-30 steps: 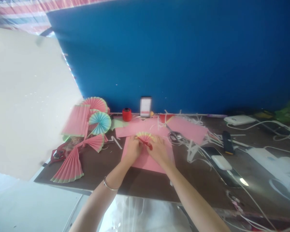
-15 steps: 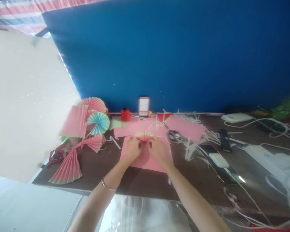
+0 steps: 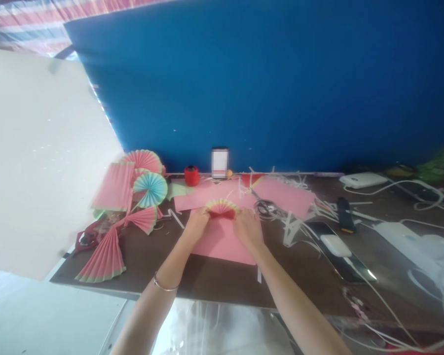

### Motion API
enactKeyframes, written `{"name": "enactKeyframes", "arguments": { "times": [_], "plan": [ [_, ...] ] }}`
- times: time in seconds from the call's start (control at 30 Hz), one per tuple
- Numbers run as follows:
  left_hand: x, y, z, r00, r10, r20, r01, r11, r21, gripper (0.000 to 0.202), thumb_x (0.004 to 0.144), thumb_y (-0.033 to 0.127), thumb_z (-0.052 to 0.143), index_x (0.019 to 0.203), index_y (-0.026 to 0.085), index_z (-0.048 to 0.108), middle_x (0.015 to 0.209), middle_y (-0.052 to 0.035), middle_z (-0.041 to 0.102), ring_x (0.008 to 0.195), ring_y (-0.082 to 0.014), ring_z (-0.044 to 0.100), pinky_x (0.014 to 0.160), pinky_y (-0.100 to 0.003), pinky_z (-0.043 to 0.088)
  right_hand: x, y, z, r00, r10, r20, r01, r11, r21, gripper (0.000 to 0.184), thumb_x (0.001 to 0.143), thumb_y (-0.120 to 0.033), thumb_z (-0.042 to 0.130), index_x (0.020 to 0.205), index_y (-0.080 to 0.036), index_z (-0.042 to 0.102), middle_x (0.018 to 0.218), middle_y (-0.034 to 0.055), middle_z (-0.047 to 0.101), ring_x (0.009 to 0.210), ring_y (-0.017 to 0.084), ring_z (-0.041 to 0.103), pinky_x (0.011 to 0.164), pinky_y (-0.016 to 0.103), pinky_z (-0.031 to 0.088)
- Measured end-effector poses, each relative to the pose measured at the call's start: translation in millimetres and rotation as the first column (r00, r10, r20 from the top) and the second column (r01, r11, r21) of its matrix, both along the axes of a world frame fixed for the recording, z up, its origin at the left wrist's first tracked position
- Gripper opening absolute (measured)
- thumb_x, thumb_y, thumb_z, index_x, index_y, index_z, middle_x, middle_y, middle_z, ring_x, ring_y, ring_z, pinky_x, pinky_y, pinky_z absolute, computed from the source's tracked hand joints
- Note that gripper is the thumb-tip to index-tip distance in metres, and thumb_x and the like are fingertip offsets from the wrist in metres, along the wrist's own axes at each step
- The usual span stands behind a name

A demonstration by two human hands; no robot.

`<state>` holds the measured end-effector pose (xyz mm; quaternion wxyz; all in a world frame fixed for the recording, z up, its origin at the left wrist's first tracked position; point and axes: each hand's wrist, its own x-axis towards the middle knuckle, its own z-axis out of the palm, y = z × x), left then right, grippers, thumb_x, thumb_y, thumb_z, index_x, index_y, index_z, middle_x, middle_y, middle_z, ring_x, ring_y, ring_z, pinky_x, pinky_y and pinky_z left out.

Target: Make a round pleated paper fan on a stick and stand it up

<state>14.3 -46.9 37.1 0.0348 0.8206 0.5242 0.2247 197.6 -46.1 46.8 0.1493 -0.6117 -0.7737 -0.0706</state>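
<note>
A small pleated paper fan, red with a yellow-green rim, is spread in a half circle between my hands. My left hand pinches its left end and my right hand pinches its right end. Both hands rest over a pink paper sheet on the dark brown table. A thin bangle sits on my left wrist.
Finished pink and blue paper fans lie at the left. A red thread spool and an upright phone stand by the blue wall. Scissors, paper strips, cables, a phone and chargers fill the right side.
My hands have drawn apart, and the small fan has opened wider between them. The view has shifted slightly.
</note>
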Motion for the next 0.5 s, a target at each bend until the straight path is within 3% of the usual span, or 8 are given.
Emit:
{"name": "enactKeyframes", "arguments": {
  "times": [0.27, 0.5],
  "plan": [
    [9.8, -5.6, 2.5, 0.956, 0.188, -0.223, -0.150, 0.973, 0.176, 0.018, 0.078, 0.006, 0.045, 0.082, 0.013, 0.061, 0.092, -0.0132, 0.055, 0.090, -0.0257, 0.050, 0.077, -0.038, 0.043, -8.1, -6.8, 8.7, 0.999, 0.006, -0.038, -0.008, 0.999, -0.044, 0.023, 0.087, -0.024, 0.042, 0.087, -0.013, 0.062, 0.097, 0.0147, 0.058, 0.089, 0.025, 0.053, 0.072, 0.033, 0.037],
    [21.9, -18.1, 7.5, 0.961, 0.123, -0.247, -0.120, 0.992, 0.027, 0.022, 0.080, 0.006, 0.042, 0.095, 0.013, 0.057, 0.094, -0.0113, 0.056, 0.089, -0.0225, 0.055, 0.074, -0.033, 0.044, -12.3, -9.8, 6.9, 0.994, 0.049, -0.096, -0.068, 0.976, -0.209, 0.027, 0.091, -0.024, 0.035, 0.088, -0.016, 0.061, 0.106, 0.0105, 0.058, 0.082, 0.017, 0.057, 0.066, 0.027, 0.036]
  ]
}}
